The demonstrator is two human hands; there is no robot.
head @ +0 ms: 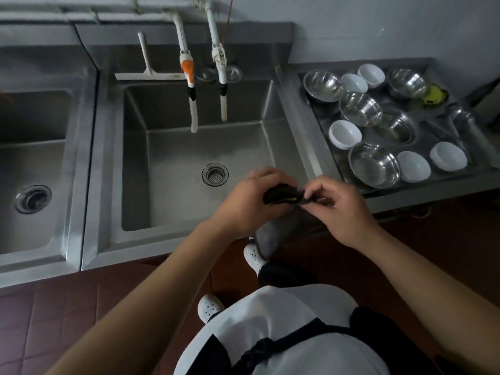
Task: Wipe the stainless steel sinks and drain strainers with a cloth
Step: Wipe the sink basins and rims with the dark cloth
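Observation:
A grey cloth (267, 236) hangs down over the front right corner of the middle stainless steel sink (173, 147). My left hand (251, 201) grips its bunched dark top, and my right hand (338, 207) pinches the other end of that bunch. Both hands are above the sink's front rim. A round drain strainer (215, 174) sits in the basin floor, left of my hands. A second sink (29, 158) with its own drain (33, 198) lies at the far left.
Two white tap pipes (189, 85) hang over the middle basin, with a squeegee (147, 71) on its back ledge. To the right, a steel tray (324, 147) holds several steel and white bowls and a yellow-green cloth (434, 96). Brown tiled floor lies below.

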